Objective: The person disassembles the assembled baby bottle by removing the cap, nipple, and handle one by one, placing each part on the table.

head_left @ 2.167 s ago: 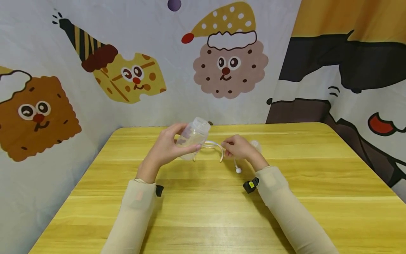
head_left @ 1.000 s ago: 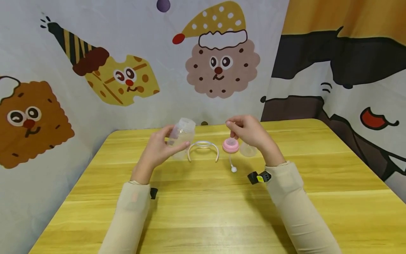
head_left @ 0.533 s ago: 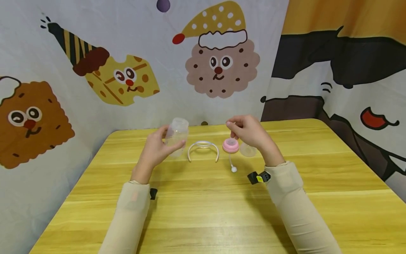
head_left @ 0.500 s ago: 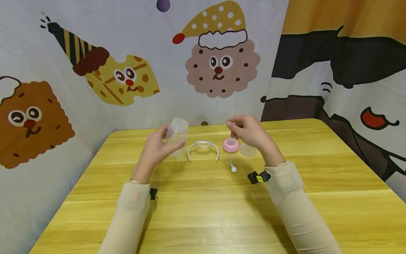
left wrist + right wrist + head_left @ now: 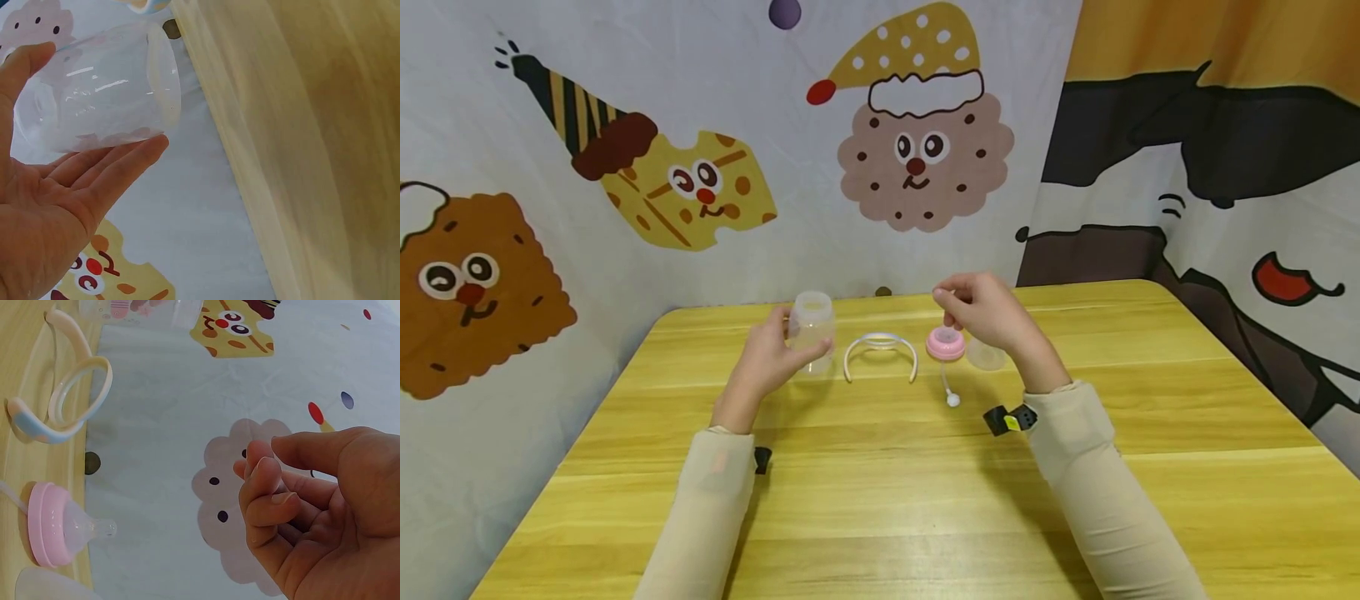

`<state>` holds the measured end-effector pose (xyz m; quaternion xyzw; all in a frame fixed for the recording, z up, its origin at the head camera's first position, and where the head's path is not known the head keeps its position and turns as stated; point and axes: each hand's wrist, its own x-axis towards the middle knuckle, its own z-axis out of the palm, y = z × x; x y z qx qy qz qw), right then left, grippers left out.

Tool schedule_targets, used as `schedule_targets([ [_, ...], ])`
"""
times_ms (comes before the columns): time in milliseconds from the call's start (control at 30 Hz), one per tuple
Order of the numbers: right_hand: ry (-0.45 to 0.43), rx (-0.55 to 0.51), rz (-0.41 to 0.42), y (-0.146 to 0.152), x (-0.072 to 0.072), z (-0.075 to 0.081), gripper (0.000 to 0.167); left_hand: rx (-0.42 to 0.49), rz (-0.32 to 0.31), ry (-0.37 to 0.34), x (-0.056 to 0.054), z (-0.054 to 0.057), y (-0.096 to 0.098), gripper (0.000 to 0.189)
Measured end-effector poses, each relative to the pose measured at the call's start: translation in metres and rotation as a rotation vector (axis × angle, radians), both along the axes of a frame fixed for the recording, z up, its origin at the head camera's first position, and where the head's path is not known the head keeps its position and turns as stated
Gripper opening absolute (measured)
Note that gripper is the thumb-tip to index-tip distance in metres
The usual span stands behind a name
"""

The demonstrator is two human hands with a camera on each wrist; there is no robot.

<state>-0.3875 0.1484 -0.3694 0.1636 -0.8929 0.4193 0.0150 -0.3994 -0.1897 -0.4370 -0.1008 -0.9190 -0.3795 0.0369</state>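
My left hand point(image 5: 766, 354) holds a clear baby bottle point(image 5: 812, 333), thumb on one side and fingers along the other. The bottle is upright, its open neck on top; in the left wrist view its base point(image 5: 167, 87) hangs close over the table. My right hand point(image 5: 988, 312) is raised, fingers loosely curled and holding nothing. Below it stands a pink collar point(image 5: 945, 346) with a clear nipple point(image 5: 94, 529) pointing up. From the collar a thin straw runs to a white weighted end point(image 5: 952, 400). Beside the collar is a clear cap point(image 5: 986, 357), partly hidden by my right hand.
Between the bottle and the collar lies a pale two-armed bottle handle point(image 5: 880, 338) with a ring in its middle. The wooden table point(image 5: 880, 483) ends at a cloth backdrop point(image 5: 737, 267) printed with cartoon cookies and cheese.
The bottle has gone from tilted to upright, moving left and slightly down in my left hand. My right hand has lifted away from the collar, then stayed nearly still.
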Motion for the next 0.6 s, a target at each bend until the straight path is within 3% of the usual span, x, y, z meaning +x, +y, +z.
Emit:
schedule_targets([
  [600,-0.018,-0.002,0.007,-0.0004,-0.0001,0.0004,0.030,-0.051,-0.016,-0.038,-0.0028,-0.0086,-0.0048,0.080],
])
